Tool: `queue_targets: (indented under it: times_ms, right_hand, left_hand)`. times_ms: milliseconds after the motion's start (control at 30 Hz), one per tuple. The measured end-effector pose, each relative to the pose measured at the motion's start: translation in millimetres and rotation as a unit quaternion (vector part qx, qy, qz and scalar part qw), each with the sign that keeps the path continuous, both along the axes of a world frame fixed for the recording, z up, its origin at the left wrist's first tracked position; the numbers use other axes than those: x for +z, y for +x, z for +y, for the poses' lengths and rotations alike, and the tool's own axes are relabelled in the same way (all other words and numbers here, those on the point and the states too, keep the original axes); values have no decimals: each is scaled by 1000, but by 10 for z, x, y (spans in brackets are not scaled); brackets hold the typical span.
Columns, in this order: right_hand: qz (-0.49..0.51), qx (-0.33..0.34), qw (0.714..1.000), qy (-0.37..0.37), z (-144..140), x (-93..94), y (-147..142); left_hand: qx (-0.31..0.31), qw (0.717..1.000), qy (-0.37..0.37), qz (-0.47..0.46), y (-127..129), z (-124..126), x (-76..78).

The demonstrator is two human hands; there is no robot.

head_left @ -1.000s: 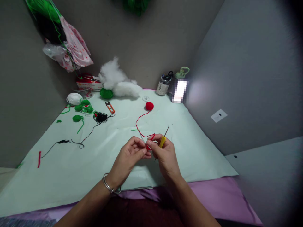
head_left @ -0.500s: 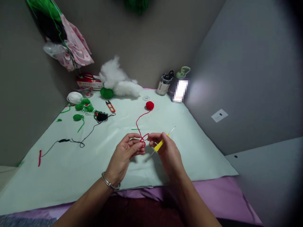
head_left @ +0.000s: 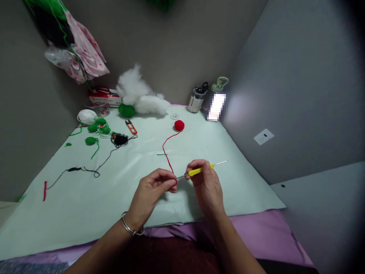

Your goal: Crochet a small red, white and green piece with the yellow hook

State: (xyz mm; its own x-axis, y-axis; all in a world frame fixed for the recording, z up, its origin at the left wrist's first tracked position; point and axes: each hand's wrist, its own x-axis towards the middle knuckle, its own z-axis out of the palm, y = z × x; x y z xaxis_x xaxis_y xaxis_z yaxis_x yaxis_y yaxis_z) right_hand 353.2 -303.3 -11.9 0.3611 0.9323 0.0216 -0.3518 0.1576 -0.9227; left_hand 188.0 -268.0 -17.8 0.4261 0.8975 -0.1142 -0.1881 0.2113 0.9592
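A pale green sheet (head_left: pixel 85 198) covers the work surface in front of me, laid over a purple cloth (head_left: pixel 256 236) that shows along the near edge, with grey walls closing in on three sides. At the far edge lies a heap of white stuffing (head_left: pixel 139 97), with a green yarn ball (head_left: pixel 126 110) touching its near side and a red and white box (head_left: pixel 104 99) to its left; a pink patterned bag (head_left: pixel 82 61) hangs on the left wall above them. Near the right corner stands a jar of tools (head_left: pixel 196 101) beside a green-lidded bottle (head_left: pixel 219 84). On the left half of the sheet rest a white yarn ball (head_left: pixel 87 116), several small green crocheted pieces (head_left: pixel 98 127), a tangle of black yarn (head_left: pixel 120 140) and orange thread snips (head_left: pixel 131 126). My left hand (head_left: pixel 151 192), a metal bangle (head_left: pixel 129 226) at its wrist, is closed in a pinch on the red yarn (head_left: pixel 168 160), which runs away from me across the sheet to the small red yarn ball (head_left: pixel 179 125) near the far middle. My right hand (head_left: pixel 207 186) is curled closed around the yellow-handled crochet hook (head_left: pixel 199 170), held nearly level just above the sheet, its metal tip meeting the yarn at my left fingertips (head_left: pixel 172 183), its other end pointing right.
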Motion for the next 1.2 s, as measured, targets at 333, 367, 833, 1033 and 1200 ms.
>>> queue_targets:
  times_ms: [333, 367, 833, 1033, 1200]
  right_hand:
    - [-98, 52, 994, 18, -79, -37, 6]
    - [-96, 59, 994, 12, -81, -40, 4]
    - [-70, -43, 997, -15, -55, -55, 196]
    - [-328, 78, 939, -65, -138, 103, 484]
    - [-536, 131, 834, -8, -208, 156, 427]
  left_hand:
    - [1, 999, 16, 37, -70, 53, -10]
    - [5, 999, 18, 38, -82, 54, -12]
    - [122, 990, 53, 46, -228, 186, -76]
    - [109, 990, 65, 68, -274, 199, -23]
    - [68, 991, 80, 88, -254, 182, 1]
